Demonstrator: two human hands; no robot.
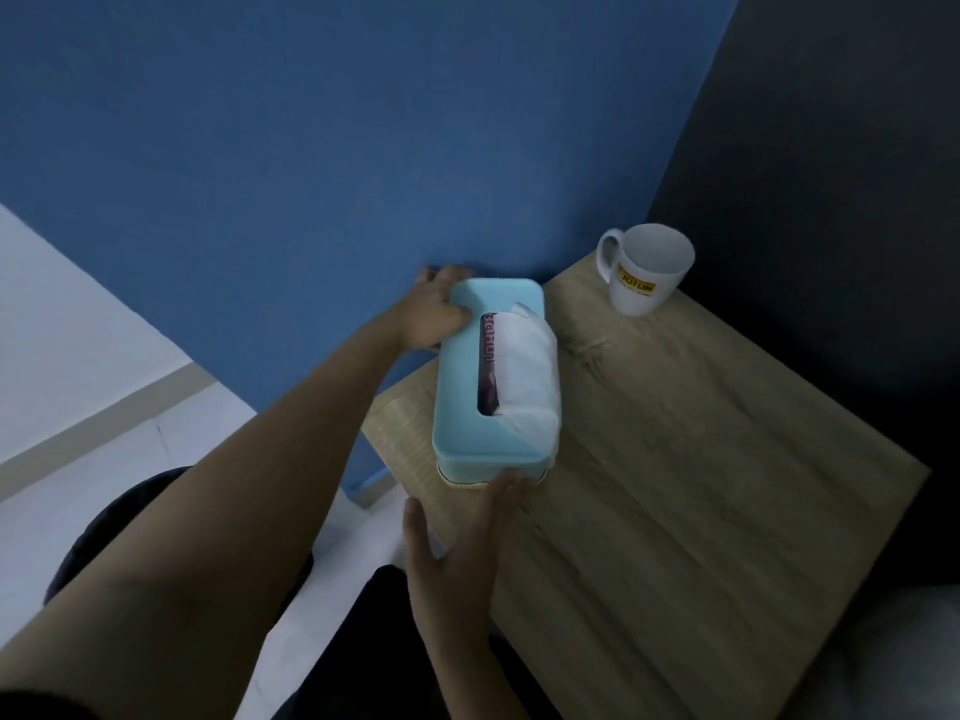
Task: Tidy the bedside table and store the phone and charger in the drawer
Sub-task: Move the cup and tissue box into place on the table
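1. At the left edge of the desk (675, 459), a tissue box (467, 397) sits between both hands. The left hand (434, 314) has its grip curled round the far end, and the right hand (452, 558) presses straight fingers against the near end.
2. A mug (647, 270) stands at the far corner.
3. The phone, charger and drawer are out of view, so I cannot tell whether they are stored.

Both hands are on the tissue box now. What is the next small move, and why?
Probably shift the tissue box a little right, fully onto the table, then let go. The left hand grips its far end, the right hand touches its near end, and the box is at the table's left edge, apart from the mug.
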